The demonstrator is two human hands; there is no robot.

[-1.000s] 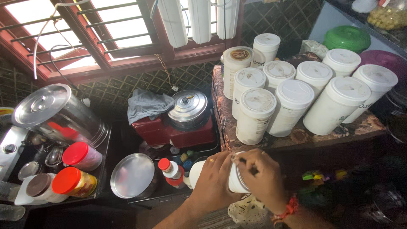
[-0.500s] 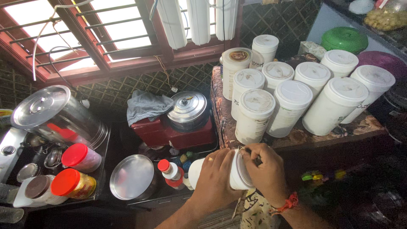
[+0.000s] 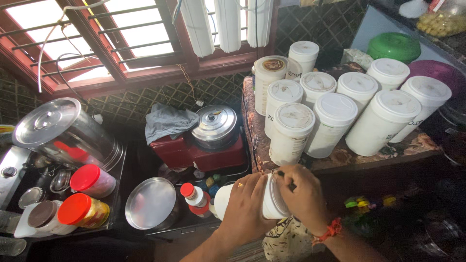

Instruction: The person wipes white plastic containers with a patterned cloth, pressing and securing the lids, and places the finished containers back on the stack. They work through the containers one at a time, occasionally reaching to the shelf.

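A white plastic jar (image 3: 268, 206) lies tilted on its side in front of me, low in the head view. My left hand (image 3: 245, 206) wraps round its body, a ring on one finger. My right hand (image 3: 303, 194), with a red thread at the wrist, grips the lid end of the jar, a thin dark thing between its fingers. Just beyond my hands stands a group of several tall white lidded jars (image 3: 291, 133) on a cloth-covered shelf (image 3: 255, 140).
A red appliance with a steel lid (image 3: 213, 128) and a grey cloth (image 3: 167, 121) sits at centre. Left are a large steel pot (image 3: 63, 131), red-lidded jars (image 3: 92, 180), a steel plate (image 3: 151, 203) and a small red-capped bottle (image 3: 194, 196). Green and purple containers (image 3: 393, 46) stand far right.
My hands with the jar have shifted slightly right and up toward the shelf edge. My right hand has turned on the lid end.
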